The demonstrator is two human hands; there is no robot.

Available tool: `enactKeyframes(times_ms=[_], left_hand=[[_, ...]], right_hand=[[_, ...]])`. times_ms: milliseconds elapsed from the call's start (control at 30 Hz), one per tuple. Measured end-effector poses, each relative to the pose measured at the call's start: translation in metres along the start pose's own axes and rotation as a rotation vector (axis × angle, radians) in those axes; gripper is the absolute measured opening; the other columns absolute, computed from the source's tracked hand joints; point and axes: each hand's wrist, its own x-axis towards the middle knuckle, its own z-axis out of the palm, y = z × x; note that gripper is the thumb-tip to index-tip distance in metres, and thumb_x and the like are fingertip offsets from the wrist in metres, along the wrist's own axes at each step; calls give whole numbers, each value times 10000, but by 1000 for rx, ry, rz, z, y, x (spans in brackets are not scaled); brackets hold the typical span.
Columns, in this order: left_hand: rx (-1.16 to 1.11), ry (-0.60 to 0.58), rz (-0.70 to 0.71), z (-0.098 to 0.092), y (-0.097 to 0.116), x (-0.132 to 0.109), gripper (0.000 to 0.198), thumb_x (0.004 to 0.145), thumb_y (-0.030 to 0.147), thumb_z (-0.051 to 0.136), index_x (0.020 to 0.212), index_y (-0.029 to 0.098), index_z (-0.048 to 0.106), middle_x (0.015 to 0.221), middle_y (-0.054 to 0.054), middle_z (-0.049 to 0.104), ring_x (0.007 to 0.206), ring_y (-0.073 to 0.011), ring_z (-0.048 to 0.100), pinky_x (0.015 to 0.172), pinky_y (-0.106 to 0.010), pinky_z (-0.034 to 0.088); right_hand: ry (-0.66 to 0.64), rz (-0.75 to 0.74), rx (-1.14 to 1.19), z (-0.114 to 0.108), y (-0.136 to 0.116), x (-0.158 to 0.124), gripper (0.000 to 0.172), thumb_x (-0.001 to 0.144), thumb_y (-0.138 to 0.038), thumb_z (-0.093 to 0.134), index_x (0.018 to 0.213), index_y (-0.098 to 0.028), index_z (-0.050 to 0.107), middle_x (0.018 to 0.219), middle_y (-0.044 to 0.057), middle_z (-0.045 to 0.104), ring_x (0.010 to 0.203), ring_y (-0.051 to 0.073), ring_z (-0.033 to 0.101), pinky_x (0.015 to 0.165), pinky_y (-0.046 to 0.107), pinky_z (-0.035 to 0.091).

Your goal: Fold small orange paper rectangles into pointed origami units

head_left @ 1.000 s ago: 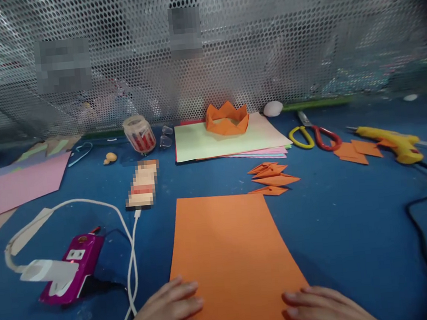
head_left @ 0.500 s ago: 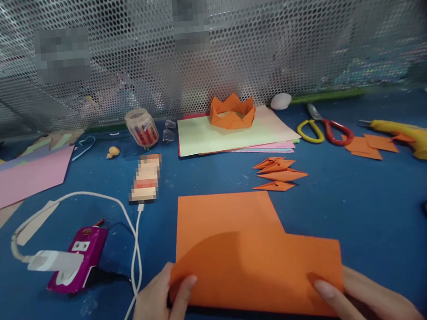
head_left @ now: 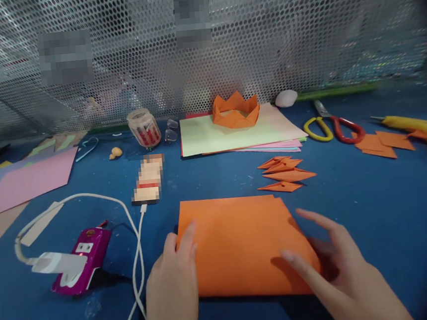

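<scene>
An orange sheet of paper (head_left: 239, 247) lies folded in half on the blue table (head_left: 370, 206) in front of me. My left hand (head_left: 177, 282) rests flat on its left edge, fingers stretched toward the far corner. My right hand (head_left: 339, 273) lies over the sheet's right edge with fingers spread apart, the thumb on the paper. Neither hand grips anything. Several small folded orange pieces (head_left: 285, 173) lie just beyond the sheet.
An orange paper crown (head_left: 236, 110) sits on a stack of coloured sheets (head_left: 234, 136). Scissors (head_left: 332, 127), orange scraps (head_left: 382, 143) and a yellow glue gun (head_left: 424, 131) lie at right. At left are a magenta power strip (head_left: 82, 258) with white cable (head_left: 135, 266), pink paper (head_left: 24, 181) and a small jar (head_left: 144, 127). Mesh wall behind.
The near edge of the orange sheet has been lifted and folded over to the far edge. Both hands moved forward and now lie flat on the folded paper.
</scene>
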Motion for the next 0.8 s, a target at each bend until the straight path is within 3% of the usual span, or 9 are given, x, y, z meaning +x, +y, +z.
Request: enactKeyframes(times_ms=[67, 133, 200, 300, 400, 467, 533, 667, 800], left_hand=[[43, -7, 28, 3, -1, 6, 561, 1153, 105, 402, 1502, 288, 801, 1031, -58, 765, 650, -203, 774, 628, -271, 577], [64, 1, 46, 8, -2, 10, 544, 1174, 135, 388, 1495, 253, 811, 1076, -78, 767, 647, -206, 771, 629, -291, 600], [69, 20, 68, 12, -4, 11, 497, 1198, 220, 409, 1499, 212, 804, 1168, -119, 780, 744, -248, 815, 689, -347, 661], [58, 26, 142, 16, -10, 11, 465, 1202, 343, 504, 1566, 191, 750, 1507, -219, 730, 1188, -388, 841, 907, -496, 730], [42, 29, 230, 15, -16, 10, 506, 1192, 346, 583, 1669, 195, 655, 1845, -259, 451, 1564, -475, 637, 1093, -600, 690], [26, 38, 291, 13, -17, 10, 486, 1197, 255, 558, 1671, 212, 655, 1883, -218, 412, 1667, -446, 533, 1228, -619, 611], [-1, 20, 363, 12, -16, 9, 480, 1197, 182, 517, 1642, 242, 687, 1831, -158, 522, 1681, -373, 531, 1313, -570, 547], [-35, -54, 445, 22, -12, 9, 526, 1170, 219, 539, 1684, 237, 645, 1760, -119, 618, 1615, -310, 620, 1271, -451, 593], [-22, -45, 405, 43, -8, 5, 609, 1108, 155, 472, 1698, 189, 619, 1780, -143, 583, 1636, -319, 593, 1263, -479, 598]], right_hand=[[40, -43, 15, 5, -3, -1, 926, 961, -778, 781, 1699, -248, 600, 1042, 93, 927, 804, 301, 909, 645, 316, 727], [61, -105, -12, 10, -6, -2, 785, 1016, -778, 718, 1610, -265, 716, 1093, 97, 928, 875, 301, 919, 692, 317, 741], [28, -183, -60, 13, -9, 0, 585, 1056, -746, 683, 1381, -299, 872, 1142, 94, 928, 925, 301, 921, 656, 292, 731], [10, -253, -95, 14, -11, 3, 481, 1107, -678, 626, 1191, -320, 936, 1077, 84, 926, 869, 280, 915, 551, 252, 690], [54, -249, -94, 15, -12, 5, 502, 1140, -655, 575, 1183, -308, 935, 979, 79, 902, 819, 256, 904, 528, 228, 667], [61, -247, -98, 16, -12, 4, 484, 1140, -636, 584, 1194, -305, 933, 949, 72, 888, 777, 237, 893, 505, 211, 643], [74, -246, -103, 18, -11, 3, 452, 1135, -608, 604, 1205, -303, 930, 945, 68, 880, 754, 227, 882, 499, 205, 631], [75, -190, -84, 23, -9, -5, 484, 1151, -630, 582, 1285, -298, 906, 952, 61, 843, 752, 218, 854, 535, 227, 631], [64, -39, -66, 29, -11, -15, 506, 1182, -642, 527, 1383, -327, 867, 1016, 57, 809, 793, 218, 826, 485, 255, 554]])
